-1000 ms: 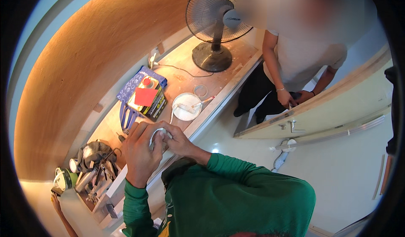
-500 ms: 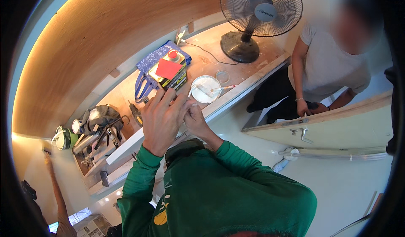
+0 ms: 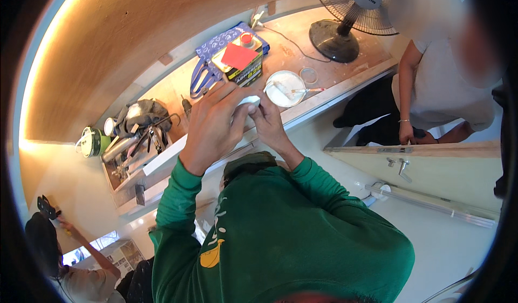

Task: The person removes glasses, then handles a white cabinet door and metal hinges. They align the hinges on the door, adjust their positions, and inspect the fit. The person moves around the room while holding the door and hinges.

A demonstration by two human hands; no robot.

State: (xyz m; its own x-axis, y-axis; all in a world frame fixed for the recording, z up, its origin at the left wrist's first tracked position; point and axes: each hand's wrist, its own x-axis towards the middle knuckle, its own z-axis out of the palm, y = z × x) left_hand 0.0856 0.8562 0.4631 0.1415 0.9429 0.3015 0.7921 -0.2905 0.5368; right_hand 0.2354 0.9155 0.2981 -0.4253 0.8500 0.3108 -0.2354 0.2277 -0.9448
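Note:
My left hand [image 3: 213, 122] and my right hand [image 3: 271, 126] are raised close together in front of my chest, in green sleeves. Between their curled fingertips is a small, pale, sheet-like piece [image 3: 249, 101]; fingers hide part of it, so its kind is unclear. Beyond my hands, a round tub [image 3: 285, 99] of white paste stands on the wooden counter, with a brush [image 3: 310, 90] lying across it. Nearby, a rectangular metal can [image 3: 249, 75] with a red cap bears a red sheet [image 3: 239, 56] on top.
A blue patterned bag [image 3: 220, 43] lies behind the can. At right are a black fan [image 3: 341, 41], a person [image 3: 437, 92] and a door [image 3: 448, 165]. Tools crowd a box [image 3: 120, 176] beside a green bucket [image 3: 95, 143]. Another person [image 3: 81, 276] reaches up at lower left.
The pale piece now shows between my fingertips, where it was hidden before. My view has shifted, moving the counter's things right in the picture. The person at lower left shows more.

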